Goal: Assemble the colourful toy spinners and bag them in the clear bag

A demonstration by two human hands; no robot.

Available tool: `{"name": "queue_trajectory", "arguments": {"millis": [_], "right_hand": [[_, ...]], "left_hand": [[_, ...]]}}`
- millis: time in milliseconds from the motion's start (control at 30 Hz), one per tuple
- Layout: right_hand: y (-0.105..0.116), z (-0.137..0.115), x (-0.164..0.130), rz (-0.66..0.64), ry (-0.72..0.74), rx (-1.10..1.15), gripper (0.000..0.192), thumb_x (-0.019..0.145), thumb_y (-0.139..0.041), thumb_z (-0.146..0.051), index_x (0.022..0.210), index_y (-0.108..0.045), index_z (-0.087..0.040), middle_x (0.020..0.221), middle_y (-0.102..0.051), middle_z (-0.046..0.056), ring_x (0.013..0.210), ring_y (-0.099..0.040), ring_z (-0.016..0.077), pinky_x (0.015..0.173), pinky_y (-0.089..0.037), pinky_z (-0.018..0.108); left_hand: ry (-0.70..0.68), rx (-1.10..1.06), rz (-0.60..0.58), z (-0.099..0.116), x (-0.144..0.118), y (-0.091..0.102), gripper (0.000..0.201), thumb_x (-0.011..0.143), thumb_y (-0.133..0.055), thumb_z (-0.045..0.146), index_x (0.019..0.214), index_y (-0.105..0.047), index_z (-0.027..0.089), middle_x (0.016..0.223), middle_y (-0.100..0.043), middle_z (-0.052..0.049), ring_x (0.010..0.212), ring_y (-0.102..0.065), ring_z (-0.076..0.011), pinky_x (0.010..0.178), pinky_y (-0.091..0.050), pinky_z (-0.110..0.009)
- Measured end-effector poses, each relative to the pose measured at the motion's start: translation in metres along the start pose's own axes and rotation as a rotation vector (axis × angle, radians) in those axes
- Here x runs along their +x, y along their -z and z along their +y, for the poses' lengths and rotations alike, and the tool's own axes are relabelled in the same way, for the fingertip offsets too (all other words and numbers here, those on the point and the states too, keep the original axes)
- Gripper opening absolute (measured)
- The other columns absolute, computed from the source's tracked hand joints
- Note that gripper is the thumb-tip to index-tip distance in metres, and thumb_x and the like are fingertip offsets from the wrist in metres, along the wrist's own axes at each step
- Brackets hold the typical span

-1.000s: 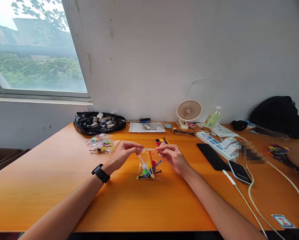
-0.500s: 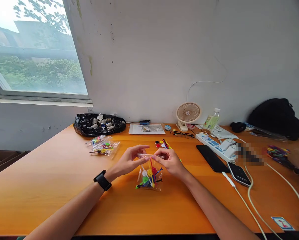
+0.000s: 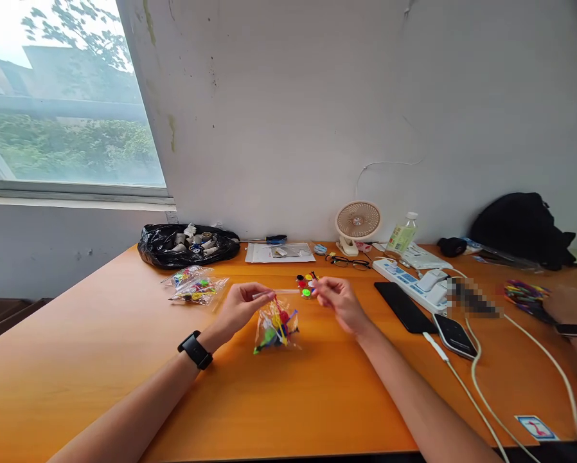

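while your left hand (image 3: 243, 307) pinches the small clear bag (image 3: 275, 320) by its top edge above the table (image 3: 100, 360), your right hand (image 3: 339, 302), fingers loosely curled, empty, sits just right of that strip, which runs left-right.

A broad orange wooden surface (image 3: 76, 386) stands against a scuffed, stained white plaster wall (image 3: 293, 116). At the left, a large slanted window with a pale frame (image 3: 67, 109) admits soft daylight, showing green trees and a building outside.
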State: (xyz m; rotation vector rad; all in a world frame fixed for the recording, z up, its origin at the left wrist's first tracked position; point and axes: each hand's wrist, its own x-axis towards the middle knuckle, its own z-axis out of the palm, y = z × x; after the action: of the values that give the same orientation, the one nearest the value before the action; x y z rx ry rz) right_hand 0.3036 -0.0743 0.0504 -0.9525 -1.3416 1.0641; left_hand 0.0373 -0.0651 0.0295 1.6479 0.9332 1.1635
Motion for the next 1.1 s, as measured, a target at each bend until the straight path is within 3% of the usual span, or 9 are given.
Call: {"name": "queue_trajectory", "arguments": {"millis": [133, 233, 333, 467, 567, 633, 767, 900, 1100], "right_hand": [[0.039, -0.012, 0.015, 0.289, 0.062, 0.202, 0.056, 0.079, -0.073, -0.075, 0.070, -0.070, -0.020, 0.056, -0.040, -0.004, 0.048, -0.028, 0.0092, 0.048, -0.023, 0.028], [0.064, -0.009, 0.021, 0.381, 0.062, 0.013, 0.060, 0.086, -0.062, -0.078, 0.073, -0.068, -0.020, 0.058, -0.044, -0.002, 0.049, -0.033, 0.0110, 0.048, -0.024, 0.029], [0.071, 0.006, 0.020, 0.334, 0.114, -0.503, 0.051, 0.089, -0.065, -0.068, 0.073, -0.067, -0.019, 0.060, -0.051, 0.000, 0.055, -0.044, 0.0144, 0.055, -0.030, 0.030], [0.061, 0.024, 0.015, 0.175, 0.201, -1.076, 0.029, 0.094, -0.061, -0.045, 0.082, -0.070, -0.020, 0.068, -0.063, 0.003, 0.064, -0.055, 0.0180, 0.061, -0.033, 0.030], [0.056, 0.024, 0.012, 0.109, 0.180, -1.193, 0.020, 0.094, -0.059, -0.034, 0.085, -0.070, -0.021, 0.081, -0.072, 0.006, 0.074, -0.062, 0.0193, 0.063, -0.034, 0.029], [0.058, 0.020, 0.011, 0.092, 0.100, -1.255, 0.020, 0.093, -0.062, -0.033, 0.080, -0.069, -0.021, 0.079, -0.073, 0.006, 0.072, -0.063, 0.0192, 0.061, -0.033, 0.029], [0.066, 0.010, 0.007, -0.018, -0.055, -1.339, 0.022, 0.088, -0.072, -0.036, 0.073, -0.070, -0.021, 0.076, -0.074, 0.006, 0.068, -0.064, 0.0191, 0.058, -0.031, 0.029], [0.065, 0.008, 0.005, -0.036, -0.109, -1.395, 0.013, 0.086, -0.075, -0.029, 0.076, -0.073, -0.021, 0.080, -0.076, 0.007, 0.070, -0.065, 0.0194, 0.056, -0.029, 0.030], [0.060, 0.012, 0.007, -0.031, -0.112, -1.396, 0.008, 0.090, -0.070, -0.023, 0.083, -0.074, -0.021, 0.083, -0.077, 0.007, 0.075, -0.067, 0.0202, 0.058, -0.029, 0.028]], "left_hand": [[-0.259, 0.387, 0.508, 0.002, 0.010, 0.031, 0.027, 0.095, -0.070, 0.046, 0.098, -0.082, 0.022, 0.094, -0.081, -0.006, 0.081, -0.065, -0.0207, 0.074, -0.049, -0.032], [-0.372, 0.705, 0.617, 0.000, 0.015, 0.060, 0.024, 0.100, -0.063, 0.039, 0.102, -0.083, 0.027, 0.113, -0.080, -0.004, 0.100, -0.064, -0.0260, 0.093, -0.048, -0.040], [-0.246, 0.994, 0.461, -0.011, 0.016, 0.079, 0.024, 0.097, -0.059, 0.027, 0.095, -0.084, 0.026, 0.113, -0.080, -0.006, 0.103, -0.062, -0.0319, 0.094, -0.046, -0.046], [-0.067, 1.183, 0.314, -0.025, 0.014, 0.080, 0.017, 0.088, -0.069, 0.030, 0.079, -0.081, 0.023, 0.108, -0.079, -0.011, 0.108, -0.058, -0.0400, 0.093, -0.044, -0.055], [-0.134, 1.180, 0.382, -0.021, 0.013, 0.068, 0.030, 0.086, -0.074, 0.049, 0.071, -0.079, 0.023, 0.117, -0.076, -0.012, 0.116, -0.054, -0.0432, 0.098, -0.043, -0.060], [-0.228, 1.105, 0.354, -0.015, 0.012, 0.056, 0.032, 0.090, -0.071, 0.051, 0.078, -0.080, 0.023, 0.119, -0.075, -0.012, 0.120, -0.054, -0.0409, 0.103, -0.044, -0.058], [-0.332, 0.876, 0.016, -0.009, 0.005, 0.030, 0.028, 0.098, -0.063, 0.042, 0.108, -0.080, 0.023, 0.129, -0.073, -0.012, 0.124, -0.061, -0.0332, 0.108, -0.050, -0.049], [-0.322, 0.797, -0.302, -0.016, -0.004, 0.011, 0.047, 0.101, -0.060, 0.045, 0.143, -0.066, 0.026, 0.153, -0.060, -0.010, 0.145, -0.051, -0.0317, 0.120, -0.043, -0.048], [-0.258, 0.809, -0.357, -0.028, -0.003, 0.007, 0.051, 0.105, -0.051, 0.050, 0.151, -0.059, 0.029, 0.161, -0.052, -0.007, 0.152, -0.042, -0.0332, 0.126, -0.035, -0.051]]}}
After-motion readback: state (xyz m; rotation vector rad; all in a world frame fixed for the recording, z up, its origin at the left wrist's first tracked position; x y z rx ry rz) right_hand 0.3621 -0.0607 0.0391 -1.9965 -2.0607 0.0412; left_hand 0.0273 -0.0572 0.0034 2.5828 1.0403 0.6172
